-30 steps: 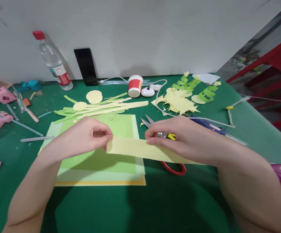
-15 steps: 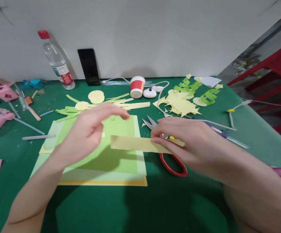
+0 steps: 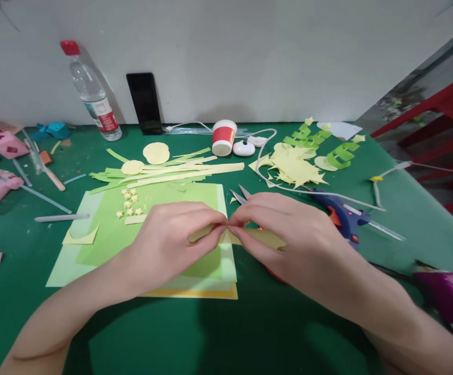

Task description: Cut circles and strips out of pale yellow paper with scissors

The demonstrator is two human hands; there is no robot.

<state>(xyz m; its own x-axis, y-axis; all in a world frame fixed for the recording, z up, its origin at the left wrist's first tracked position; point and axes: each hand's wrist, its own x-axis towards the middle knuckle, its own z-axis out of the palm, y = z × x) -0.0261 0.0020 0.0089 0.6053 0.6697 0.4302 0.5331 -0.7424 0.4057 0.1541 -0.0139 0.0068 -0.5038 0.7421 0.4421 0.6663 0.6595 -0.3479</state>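
My left hand (image 3: 175, 237) and my right hand (image 3: 284, 234) meet at their fingertips over the right edge of a stack of green and yellow paper sheets (image 3: 105, 242). Both pinch a pale yellow paper strip (image 3: 263, 237), which bends between them. Part of the strip is hidden under my fingers. Scissors (image 3: 240, 195) with red handles lie under my right hand, blades pointing away. Several tiny yellow paper stars (image 3: 130, 203) sit on the green sheet left of my hands.
Long yellow and green paper strips (image 3: 171, 174) and yellow circles lie behind the sheets. A water bottle (image 3: 91, 96), a dark phone (image 3: 145, 103) and a red cup (image 3: 223, 138) stand by the wall. A blue glue gun (image 3: 341, 216) lies right, yellow scraps (image 3: 294, 166) beyond, pink pieces far left.
My left hand let go of the strip's left end, lifted, then came back and now pinches the strip at its middle next to my right fingers. The strip is now bent.
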